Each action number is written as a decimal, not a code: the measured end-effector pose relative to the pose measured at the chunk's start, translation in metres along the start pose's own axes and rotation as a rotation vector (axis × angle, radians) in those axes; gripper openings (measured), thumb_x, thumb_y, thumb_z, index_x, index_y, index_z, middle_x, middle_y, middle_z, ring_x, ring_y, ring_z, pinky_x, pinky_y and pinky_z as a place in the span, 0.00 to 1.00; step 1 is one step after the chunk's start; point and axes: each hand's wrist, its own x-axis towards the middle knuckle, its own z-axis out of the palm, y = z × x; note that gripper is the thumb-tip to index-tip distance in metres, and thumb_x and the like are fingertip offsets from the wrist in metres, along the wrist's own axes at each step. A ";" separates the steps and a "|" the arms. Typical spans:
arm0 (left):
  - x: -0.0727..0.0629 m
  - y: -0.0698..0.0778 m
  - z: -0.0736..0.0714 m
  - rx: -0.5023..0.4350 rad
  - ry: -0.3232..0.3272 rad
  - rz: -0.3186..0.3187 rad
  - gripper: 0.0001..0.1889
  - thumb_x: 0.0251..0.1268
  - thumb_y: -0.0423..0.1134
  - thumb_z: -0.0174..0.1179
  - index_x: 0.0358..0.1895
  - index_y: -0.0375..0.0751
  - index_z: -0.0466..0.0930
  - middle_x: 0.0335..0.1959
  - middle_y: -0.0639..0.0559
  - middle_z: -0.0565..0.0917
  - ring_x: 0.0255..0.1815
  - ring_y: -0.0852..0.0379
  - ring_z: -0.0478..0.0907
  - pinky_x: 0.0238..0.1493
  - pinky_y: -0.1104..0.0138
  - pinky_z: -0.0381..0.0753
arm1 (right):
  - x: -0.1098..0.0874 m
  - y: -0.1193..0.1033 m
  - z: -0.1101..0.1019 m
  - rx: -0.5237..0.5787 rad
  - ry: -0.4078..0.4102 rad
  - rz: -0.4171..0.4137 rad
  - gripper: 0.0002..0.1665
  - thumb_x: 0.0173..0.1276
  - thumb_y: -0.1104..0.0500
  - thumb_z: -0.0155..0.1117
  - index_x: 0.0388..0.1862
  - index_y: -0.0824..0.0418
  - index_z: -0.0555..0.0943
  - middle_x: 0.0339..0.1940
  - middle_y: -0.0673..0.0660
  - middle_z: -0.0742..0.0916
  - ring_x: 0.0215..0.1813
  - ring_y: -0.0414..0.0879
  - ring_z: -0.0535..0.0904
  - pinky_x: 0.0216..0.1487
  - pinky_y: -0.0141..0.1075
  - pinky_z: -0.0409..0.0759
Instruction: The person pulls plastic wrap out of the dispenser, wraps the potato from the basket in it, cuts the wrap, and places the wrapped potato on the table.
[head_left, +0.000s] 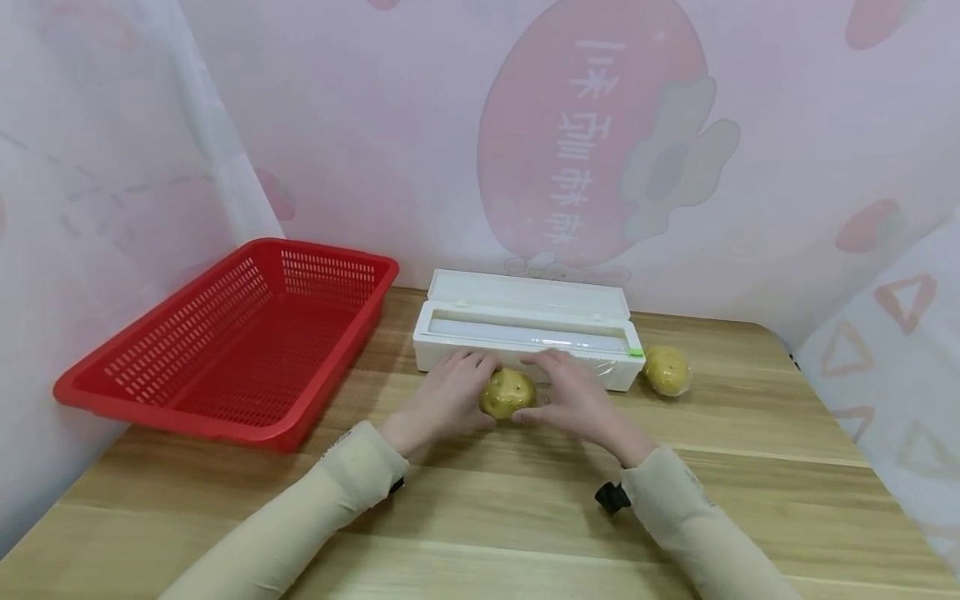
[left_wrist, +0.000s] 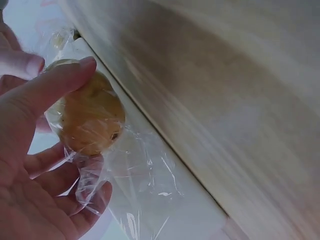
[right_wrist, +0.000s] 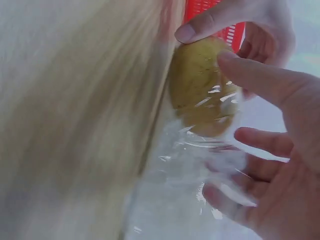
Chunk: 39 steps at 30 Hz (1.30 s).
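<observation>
A pale pink cloth [head_left: 337,167] printed with strawberries hangs behind the wood-grained bench [head_left: 480,525]. On the person's left sits a red basket [head_left: 187,424] with slotted walls, set at an angle on the bench. To the right of the basket, near the back edge, lies a long white box [head_left: 435,357], its lid [head_left: 528,293] swung up at the rear and a pale roll visible in the slot.

Both hands come in from cream sleeves [head_left: 292,521] and meet in front of the box. The left hand [head_left: 453,393] is curled around a potato [head_left: 507,394] — thumb pressed on its near side, fingers bent beyond it. The right hand [head_left: 576,402] stands about half open, its thumb tip touching the same potato, the other fingers loosely bent and parted; whether they pinch any wrap cannot be told. The potato sits between the hands, just in front of the box's front wall.

Clear film [left_wrist: 145,175] covers it and spreads off in creases beside the fingers. A second potato [head_left: 667,372], also in film, rests on the bench just beside the box's right end — near a small green tab [head_left: 636,352].
</observation>
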 end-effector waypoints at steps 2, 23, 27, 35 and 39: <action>0.001 -0.001 -0.002 -0.020 -0.007 -0.006 0.34 0.42 0.46 0.80 0.55 0.41 0.75 0.50 0.47 0.81 0.54 0.47 0.73 0.57 0.56 0.71 | -0.001 -0.003 -0.004 -0.098 0.033 -0.074 0.47 0.46 0.45 0.84 0.62 0.63 0.76 0.61 0.59 0.78 0.61 0.54 0.72 0.61 0.51 0.70; 0.000 -0.019 0.000 -0.259 -0.012 -0.034 0.39 0.46 0.49 0.79 0.64 0.43 0.76 0.58 0.48 0.77 0.56 0.51 0.73 0.57 0.57 0.72 | 0.012 0.015 0.015 -0.186 0.127 -0.335 0.37 0.47 0.60 0.83 0.57 0.66 0.79 0.47 0.56 0.81 0.48 0.48 0.78 0.50 0.41 0.78; -0.002 -0.021 0.000 -0.331 0.030 -0.032 0.42 0.41 0.44 0.82 0.65 0.39 0.74 0.56 0.46 0.73 0.53 0.52 0.73 0.54 0.58 0.76 | 0.012 0.017 0.014 -0.080 0.088 -0.242 0.39 0.46 0.60 0.84 0.58 0.65 0.78 0.47 0.55 0.81 0.48 0.47 0.77 0.50 0.40 0.78; 0.000 -0.025 0.005 -0.356 0.111 -0.025 0.41 0.41 0.37 0.82 0.61 0.32 0.70 0.51 0.43 0.81 0.51 0.50 0.78 0.53 0.59 0.77 | 0.010 0.019 0.013 0.054 0.111 -0.149 0.36 0.47 0.57 0.84 0.53 0.67 0.77 0.49 0.57 0.83 0.52 0.50 0.78 0.55 0.41 0.76; 0.000 -0.025 0.003 -0.382 0.121 -0.007 0.36 0.42 0.37 0.81 0.56 0.31 0.74 0.49 0.42 0.83 0.48 0.50 0.81 0.49 0.61 0.80 | 0.008 0.020 0.013 0.026 0.172 -0.186 0.34 0.47 0.54 0.83 0.51 0.68 0.81 0.49 0.59 0.81 0.54 0.52 0.75 0.55 0.44 0.75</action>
